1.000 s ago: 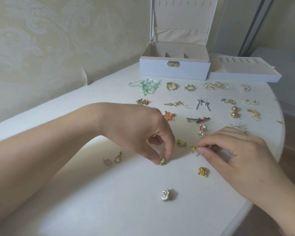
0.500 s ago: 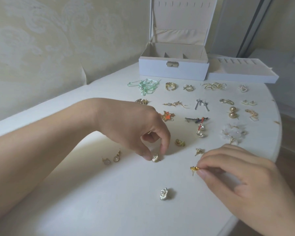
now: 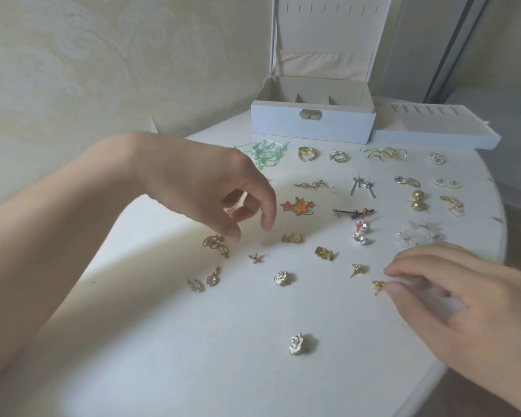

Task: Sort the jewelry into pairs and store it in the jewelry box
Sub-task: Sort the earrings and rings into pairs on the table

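Many small earrings lie in pairs on the white round table (image 3: 163,341). The white jewelry box (image 3: 312,121) stands open at the back, its lid upright. My right hand (image 3: 451,299) pinches a small gold stud earring (image 3: 379,285) just above the table. A matching gold stud (image 3: 357,268) lies to its left. My left hand (image 3: 211,188) hovers with loosely curled fingers and holds nothing. Below it lie a gold chain earring (image 3: 215,243), a small silver stud (image 3: 254,258) and a white rose stud (image 3: 282,277). A second white rose stud (image 3: 297,344) lies nearer me.
A white tray insert (image 3: 433,130) from the box sits to its right. Paired pieces fill the table's far half: green ribbon earrings (image 3: 266,153), orange stars (image 3: 298,206), gold balls (image 3: 417,200). A drop pair (image 3: 203,281) lies at the left. The table edge curves on the right.
My left hand let go of the rose stud and lifted up and back. The right hand moved its gold stud toward the near right. The view shifted closer.
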Motion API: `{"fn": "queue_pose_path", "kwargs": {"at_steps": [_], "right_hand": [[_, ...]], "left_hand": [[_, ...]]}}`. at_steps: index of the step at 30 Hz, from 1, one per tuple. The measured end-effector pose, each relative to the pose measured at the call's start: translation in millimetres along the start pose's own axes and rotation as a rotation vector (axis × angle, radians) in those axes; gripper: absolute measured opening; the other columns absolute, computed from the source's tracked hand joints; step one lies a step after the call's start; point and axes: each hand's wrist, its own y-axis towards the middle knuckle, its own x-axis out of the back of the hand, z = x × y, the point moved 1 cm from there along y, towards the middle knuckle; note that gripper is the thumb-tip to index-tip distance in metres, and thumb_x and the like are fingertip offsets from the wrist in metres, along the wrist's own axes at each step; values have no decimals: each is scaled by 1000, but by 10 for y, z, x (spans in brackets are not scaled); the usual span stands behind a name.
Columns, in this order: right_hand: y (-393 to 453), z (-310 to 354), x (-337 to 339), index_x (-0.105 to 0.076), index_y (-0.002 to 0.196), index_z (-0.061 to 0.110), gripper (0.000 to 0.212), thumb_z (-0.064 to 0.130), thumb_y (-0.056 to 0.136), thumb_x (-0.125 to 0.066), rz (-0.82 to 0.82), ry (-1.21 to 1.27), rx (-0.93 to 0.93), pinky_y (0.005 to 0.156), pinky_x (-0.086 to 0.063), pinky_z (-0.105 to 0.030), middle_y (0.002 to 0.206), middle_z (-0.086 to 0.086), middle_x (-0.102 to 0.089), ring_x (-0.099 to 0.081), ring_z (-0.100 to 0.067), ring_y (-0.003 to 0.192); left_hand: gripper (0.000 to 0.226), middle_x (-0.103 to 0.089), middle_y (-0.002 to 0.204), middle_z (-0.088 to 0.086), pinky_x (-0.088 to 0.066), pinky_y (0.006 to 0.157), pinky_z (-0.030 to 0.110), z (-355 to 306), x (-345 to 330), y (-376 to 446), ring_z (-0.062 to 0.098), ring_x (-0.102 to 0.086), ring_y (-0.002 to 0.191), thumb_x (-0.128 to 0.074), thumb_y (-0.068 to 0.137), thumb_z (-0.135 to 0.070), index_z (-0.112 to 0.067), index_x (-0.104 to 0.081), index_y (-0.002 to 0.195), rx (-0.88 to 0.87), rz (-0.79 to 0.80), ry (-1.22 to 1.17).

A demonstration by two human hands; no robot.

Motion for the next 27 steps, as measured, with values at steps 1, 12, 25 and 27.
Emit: {"fn": "queue_pose_path", "kwargs": {"at_steps": [1, 12, 25, 27], "right_hand": [[19, 21, 16, -71, 78, 13, 21, 29, 82, -58, -13, 4, -2, 71, -39, -8, 80, 7, -63, -51, -4, 74], [226, 192, 13, -70, 91, 32, 30, 43, 69, -51, 172, -169, -63, 71, -50, -35, 85, 26, -63, -54, -11, 84], [385, 384, -210, -69, 82, 32, 6, 31, 78, -64, 220, -85, 60, 69, -50, -39, 77, 22, -64, -53, -15, 81], [444, 559, -309, -68, 81, 32, 6, 32, 78, -63, 247, 25, 60, 68, -50, -36, 74, 20, -64, -53, -14, 79]], "left_hand": [[32, -59, 81, -15, -50, 58, 39, 18, 26, -28, 14, -51, 65, -81, 80, -22, -42, -67, 100, 1, -10, -23], [26, -64, 90, -18, -54, 56, 48, 19, -107, 108, 19, -56, 71, -75, 80, -25, -41, -67, 99, -2, 119, 16], [13, -67, 87, -16, -55, 65, 46, 2, -201, 180, 13, -55, 74, -73, 81, -34, -37, -69, 93, 11, 177, 32], [14, -68, 86, -16, -54, 65, 45, 8, -193, 182, 15, -55, 71, -75, 82, -29, -34, -71, 94, 3, 180, 22]]}}
